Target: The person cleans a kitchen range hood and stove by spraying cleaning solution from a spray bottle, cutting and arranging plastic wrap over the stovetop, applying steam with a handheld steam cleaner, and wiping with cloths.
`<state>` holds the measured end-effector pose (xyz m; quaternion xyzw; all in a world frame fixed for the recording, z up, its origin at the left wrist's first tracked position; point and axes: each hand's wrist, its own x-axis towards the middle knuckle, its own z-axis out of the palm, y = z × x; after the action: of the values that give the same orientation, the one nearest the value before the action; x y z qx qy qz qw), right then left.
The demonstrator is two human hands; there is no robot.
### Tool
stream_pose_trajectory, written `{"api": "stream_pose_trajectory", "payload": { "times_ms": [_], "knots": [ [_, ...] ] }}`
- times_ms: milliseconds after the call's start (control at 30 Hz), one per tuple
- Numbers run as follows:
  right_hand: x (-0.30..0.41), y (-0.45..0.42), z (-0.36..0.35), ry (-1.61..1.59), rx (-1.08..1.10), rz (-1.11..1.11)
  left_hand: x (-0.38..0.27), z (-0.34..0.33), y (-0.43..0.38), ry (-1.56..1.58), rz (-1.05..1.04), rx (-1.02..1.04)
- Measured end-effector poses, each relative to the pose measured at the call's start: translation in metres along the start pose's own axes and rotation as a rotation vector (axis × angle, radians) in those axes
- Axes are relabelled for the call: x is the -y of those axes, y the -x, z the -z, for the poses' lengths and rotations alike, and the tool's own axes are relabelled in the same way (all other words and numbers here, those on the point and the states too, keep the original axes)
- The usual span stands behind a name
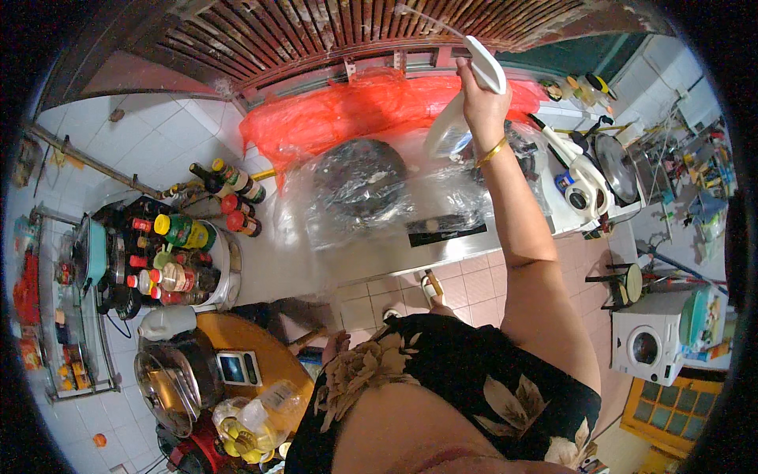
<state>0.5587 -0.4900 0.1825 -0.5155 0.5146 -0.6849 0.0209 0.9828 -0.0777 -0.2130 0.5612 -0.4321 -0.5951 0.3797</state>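
My right hand (487, 109) is raised over the counter, gripping a spray bottle (447, 130) with a white trigger head (487, 65). A thin jet of liquid leaves the nozzle toward the brown-stained slatted panel (355, 26) at the top. Below, clear plastic film (296, 207) covers the stove area, with a dark round burner or pan (360, 178) showing through. Red plastic sheeting (331, 115) lines the back of the counter. My left hand (336, 345) hangs low beside my patterned top, small and partly hidden, so its finger pose is unclear.
Sauce bottles (183, 231) crowd the left side. A round wooden table (219, 332) holds a lidded pot (169, 385) and a kitchen scale-like device (238, 368). On the right are a white handheld appliance (580, 189), a pan lid (616, 166), a stool (632, 283) and a washing machine (645, 340).
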Motion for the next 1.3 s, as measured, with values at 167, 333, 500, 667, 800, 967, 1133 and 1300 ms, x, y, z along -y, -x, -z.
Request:
{"api": "stream_pose_trajectory", "payload": {
  "times_ms": [167, 333, 500, 667, 800, 967, 1133, 1300],
  "knots": [
    [0.038, -0.003, 0.011, -0.041, -0.003, 0.16, 0.005, -0.002, 0.005, 0.176, 0.05, -0.043],
    [0.057, -0.014, 0.02, -0.191, 0.029, 0.042, -0.01, -0.007, 0.001, -0.063, 0.078, -0.077],
    [0.059, -0.009, 0.018, 0.0, 0.056, 0.26, -0.026, -0.016, -0.003, -0.011, 0.069, -0.127],
    [0.075, -0.002, 0.028, -0.146, 0.069, 0.196, -0.048, -0.019, 0.001, -0.231, -0.053, -0.088],
    [0.113, -0.008, 0.02, -0.281, 0.134, 0.115, -0.032, -0.013, 0.006, -0.267, -0.033, -0.108],
    [0.129, -0.02, -0.004, -0.299, 0.07, 0.243, -0.021, -0.02, 0.0, 0.256, 0.044, -0.233],
    [0.111, -0.019, -0.008, -0.211, -0.006, 0.251, -0.049, -0.027, 0.007, -0.147, 0.147, -0.138],
    [0.087, -0.027, 0.012, -0.374, -0.174, 0.135, 0.058, 0.013, 0.006, -0.043, -0.042, 0.005]
  ]
}}
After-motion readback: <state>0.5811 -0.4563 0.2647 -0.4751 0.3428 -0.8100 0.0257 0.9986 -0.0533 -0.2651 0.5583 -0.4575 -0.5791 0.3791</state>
